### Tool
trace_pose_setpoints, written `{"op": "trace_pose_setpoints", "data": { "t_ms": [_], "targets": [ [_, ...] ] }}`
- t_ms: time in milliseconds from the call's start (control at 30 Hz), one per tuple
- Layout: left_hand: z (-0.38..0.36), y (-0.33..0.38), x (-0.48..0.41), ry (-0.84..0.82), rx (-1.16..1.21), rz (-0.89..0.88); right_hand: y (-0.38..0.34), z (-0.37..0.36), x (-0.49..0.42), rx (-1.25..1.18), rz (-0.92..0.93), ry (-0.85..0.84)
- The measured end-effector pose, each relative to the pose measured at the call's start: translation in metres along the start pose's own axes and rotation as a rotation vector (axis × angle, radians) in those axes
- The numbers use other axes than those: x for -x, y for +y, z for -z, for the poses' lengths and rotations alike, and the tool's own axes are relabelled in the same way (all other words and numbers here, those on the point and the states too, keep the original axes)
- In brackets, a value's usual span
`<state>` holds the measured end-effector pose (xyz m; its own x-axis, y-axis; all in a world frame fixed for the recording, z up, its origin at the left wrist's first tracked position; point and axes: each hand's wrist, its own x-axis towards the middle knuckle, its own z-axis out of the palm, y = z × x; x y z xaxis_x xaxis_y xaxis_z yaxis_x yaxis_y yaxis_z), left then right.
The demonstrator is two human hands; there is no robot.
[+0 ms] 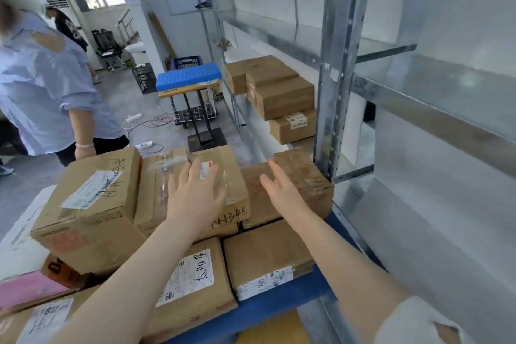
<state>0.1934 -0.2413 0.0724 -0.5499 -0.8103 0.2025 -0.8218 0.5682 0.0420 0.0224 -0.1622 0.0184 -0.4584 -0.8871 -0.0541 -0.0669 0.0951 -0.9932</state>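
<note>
Several taped cardboard parcels are piled on a blue cart [268,308] in front of me. My left hand [195,193] lies flat, fingers spread, on the top of the middle parcel [231,181], which bears a handwritten number on its front. My right hand [279,187] reaches with straight fingers over the darker, crumpled parcel [307,176] on the right; whether it touches is unclear. A taller parcel with black handwriting [92,198] stands at the left. Two flatter parcels [195,285] [265,254] lie nearer to me.
A metal shelving rack [337,64] rises on the right, with three or so cardboard boxes [282,95] on its lower shelf. A person in a light blue shirt [42,86] stands at the left. A blue crate on a stand [190,78] and cables lie on the floor behind.
</note>
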Motion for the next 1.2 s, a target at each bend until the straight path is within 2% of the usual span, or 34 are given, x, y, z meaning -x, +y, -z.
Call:
{"op": "trace_pose_setpoints", "data": {
  "t_ms": [100, 200, 300, 400, 533, 733, 833, 900, 1000, 1067, 1133, 1200],
  "targets": [
    [0.017, 0.055, -0.007, -0.014, 0.064, -0.181, -0.01, 0.052, 0.058, 0.059, 0.044, 0.17],
    [0.019, 0.137, 0.011, 0.045, 0.232, -0.487, -0.011, 0.111, 0.135, 0.137, 0.02, 0.395],
    [0.011, 0.228, 0.059, 0.053, 0.409, -0.805, -0.001, 0.169, 0.231, 0.289, 0.007, 0.676],
    [0.002, 0.308, 0.13, -0.013, 0.513, -1.036, 0.015, 0.209, 0.344, 0.347, -0.067, 0.937],
    [-0.007, 0.383, 0.235, -0.141, 0.541, -1.218, 0.035, 0.229, 0.496, 0.437, -0.225, 1.265],
    [-0.004, 0.434, 0.379, -0.339, 0.464, -1.407, 0.052, 0.224, 0.679, 0.482, -0.411, 1.548],
    [-0.001, 0.445, 0.441, -0.397, 0.429, -1.456, 0.066, 0.221, 0.743, 0.506, -0.456, 1.63],
    [-0.001, 0.451, 0.481, -0.453, 0.422, -1.473, 0.081, 0.22, 0.778, 0.517, -0.493, 1.615],
    [-0.009, 0.458, 0.541, -0.548, 0.421, -1.491, 0.11, 0.223, 0.814, 0.499, -0.612, 1.498],
    [-0.017, 0.465, 0.576, -0.594, 0.412, -1.484, 0.125, 0.228, 0.827, 0.593, -0.694, 1.366],
    [-0.022, 0.477, 0.604, -0.648, 0.43, -1.458, 0.133, 0.233, 0.834, 0.663, -0.709, 1.272],
    [-0.025, 0.487, 0.624, -0.707, 0.477, -1.418, 0.136, 0.239, 0.838, 0.627, -0.703, 1.244]
  ]
}}
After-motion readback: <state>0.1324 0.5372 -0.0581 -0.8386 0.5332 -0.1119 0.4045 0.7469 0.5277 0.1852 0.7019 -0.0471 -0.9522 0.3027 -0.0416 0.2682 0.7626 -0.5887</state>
